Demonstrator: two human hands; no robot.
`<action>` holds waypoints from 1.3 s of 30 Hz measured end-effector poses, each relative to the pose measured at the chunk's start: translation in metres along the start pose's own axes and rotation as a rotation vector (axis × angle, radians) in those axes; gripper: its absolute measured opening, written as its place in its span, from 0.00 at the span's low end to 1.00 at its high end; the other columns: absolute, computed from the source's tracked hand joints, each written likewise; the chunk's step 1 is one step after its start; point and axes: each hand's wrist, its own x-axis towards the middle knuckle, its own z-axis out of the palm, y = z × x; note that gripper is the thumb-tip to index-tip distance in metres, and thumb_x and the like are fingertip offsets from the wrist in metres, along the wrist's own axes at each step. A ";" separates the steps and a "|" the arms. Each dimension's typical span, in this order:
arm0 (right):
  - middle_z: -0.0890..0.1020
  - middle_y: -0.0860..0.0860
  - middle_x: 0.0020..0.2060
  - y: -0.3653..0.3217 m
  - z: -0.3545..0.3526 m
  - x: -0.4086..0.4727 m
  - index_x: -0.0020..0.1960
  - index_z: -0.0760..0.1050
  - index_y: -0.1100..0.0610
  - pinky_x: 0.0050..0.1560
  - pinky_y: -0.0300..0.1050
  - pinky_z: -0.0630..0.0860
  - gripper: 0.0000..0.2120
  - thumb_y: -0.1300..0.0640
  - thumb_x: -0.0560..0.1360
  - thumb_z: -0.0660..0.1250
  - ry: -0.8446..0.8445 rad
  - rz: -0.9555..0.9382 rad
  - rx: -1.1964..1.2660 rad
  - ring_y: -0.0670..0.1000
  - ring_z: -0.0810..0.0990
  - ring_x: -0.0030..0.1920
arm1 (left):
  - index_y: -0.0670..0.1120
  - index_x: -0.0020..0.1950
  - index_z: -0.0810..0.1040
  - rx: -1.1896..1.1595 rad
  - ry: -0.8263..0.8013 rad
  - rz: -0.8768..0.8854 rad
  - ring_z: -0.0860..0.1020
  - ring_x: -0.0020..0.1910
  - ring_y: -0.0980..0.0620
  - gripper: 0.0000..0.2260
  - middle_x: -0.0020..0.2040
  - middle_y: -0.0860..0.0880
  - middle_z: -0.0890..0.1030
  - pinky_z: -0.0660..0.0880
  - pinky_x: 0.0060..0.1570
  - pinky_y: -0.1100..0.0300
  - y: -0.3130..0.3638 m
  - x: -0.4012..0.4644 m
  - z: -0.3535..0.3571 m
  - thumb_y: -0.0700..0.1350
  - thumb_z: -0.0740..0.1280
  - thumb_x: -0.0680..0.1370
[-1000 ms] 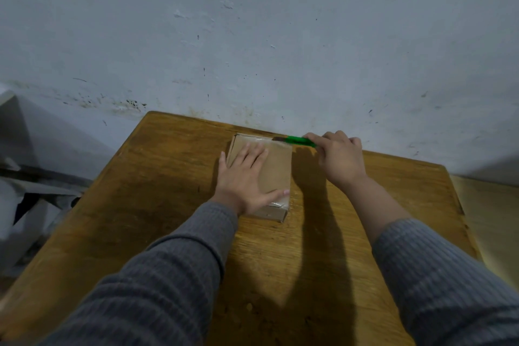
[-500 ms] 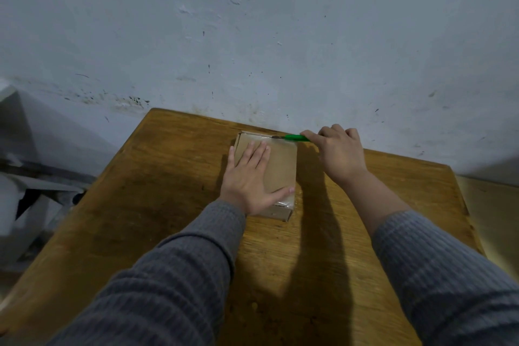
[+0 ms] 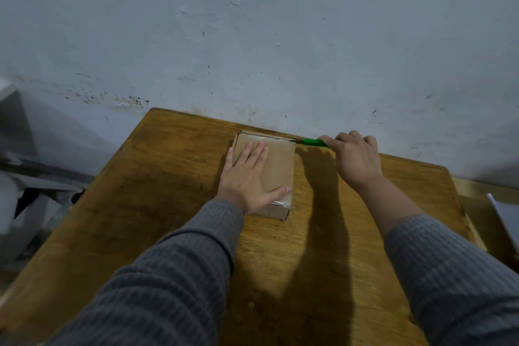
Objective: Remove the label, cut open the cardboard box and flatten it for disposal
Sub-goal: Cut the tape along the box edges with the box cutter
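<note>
- Right hand: fingers curled round a green-handled cutter, tip aimed at the far right corner of the cardboard box. Blade too small to see clearly; prob. working the far-edge tape seam.
- Left hand: flat on the box top, fingers straight and lightly spread, thumb out along the near edge. Judged purpose: pin the box so it won't slide w/ the cutter's pull; fingers kept back from the blade's line.
- Box: lies flat on the wooden table, near the far edge by the wall. Clear tape glints at the near and far ends. No label visible on the exposed top.
- Stage: cutting open; not yet flattened.
</note>
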 end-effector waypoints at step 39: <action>0.82 0.48 0.50 -0.123 -0.059 -0.097 0.66 0.72 0.42 0.48 0.52 0.63 0.20 0.58 0.77 0.59 -0.059 -0.088 0.181 0.54 0.74 0.52 | 0.50 0.79 0.42 -0.130 0.022 0.238 0.45 0.78 0.54 0.42 0.79 0.55 0.41 0.43 0.74 0.43 -0.080 -0.054 0.007 0.59 0.65 0.76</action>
